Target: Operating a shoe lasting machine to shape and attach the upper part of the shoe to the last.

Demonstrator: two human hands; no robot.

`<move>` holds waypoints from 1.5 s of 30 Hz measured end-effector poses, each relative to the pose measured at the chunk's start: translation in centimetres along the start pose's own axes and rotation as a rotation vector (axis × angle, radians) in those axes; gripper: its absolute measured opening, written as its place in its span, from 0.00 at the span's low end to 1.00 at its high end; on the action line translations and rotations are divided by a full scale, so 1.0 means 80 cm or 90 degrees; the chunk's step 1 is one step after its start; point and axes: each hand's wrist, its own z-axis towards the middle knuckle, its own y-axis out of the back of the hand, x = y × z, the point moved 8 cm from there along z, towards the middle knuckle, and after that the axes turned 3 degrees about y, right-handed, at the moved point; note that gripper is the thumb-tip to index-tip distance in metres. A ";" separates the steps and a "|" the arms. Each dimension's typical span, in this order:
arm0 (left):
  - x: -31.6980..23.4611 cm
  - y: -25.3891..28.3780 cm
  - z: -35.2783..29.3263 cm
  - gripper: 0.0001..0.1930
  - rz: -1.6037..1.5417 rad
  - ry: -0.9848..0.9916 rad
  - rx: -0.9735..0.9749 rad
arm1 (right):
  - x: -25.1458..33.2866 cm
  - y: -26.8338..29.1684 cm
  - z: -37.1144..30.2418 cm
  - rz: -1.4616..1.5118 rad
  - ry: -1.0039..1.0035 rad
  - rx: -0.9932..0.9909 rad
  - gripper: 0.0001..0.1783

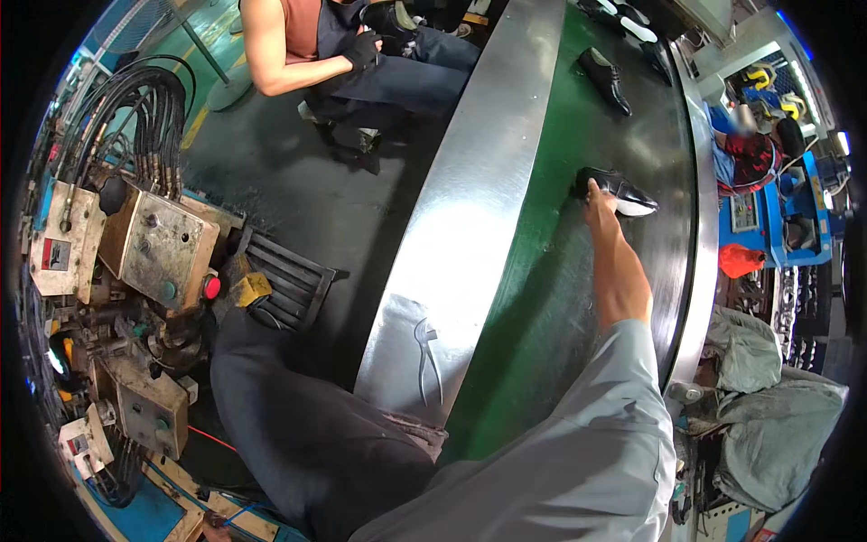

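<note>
My right hand [602, 204] reaches far out over the green conveyor belt [533, 298], closed on the heel end of a black shoe [623, 191]. The shoe's toe points right, and a white patch shows along its underside near the toe. The fingers on its far side are hidden. Beyond it, another black shoe [605, 81] lies on the belt. My left hand is out of view. A pair of pincers [426, 361] rests on the metal ledge [470, 181] beside the belt, near my leg.
Across the ledge, a seated person [316, 45] in a dark glove holds a dark shoe. Several more shoes [623, 18] lie at the belt's far end. A worn machine [163, 244] with a red button and hoses stands left. Grey cloths [777, 434] hang at the right.
</note>
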 end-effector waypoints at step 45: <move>-0.265 -0.327 -0.244 0.26 -0.118 -0.683 0.351 | 0.655 0.133 -0.849 0.585 0.305 0.629 0.63</move>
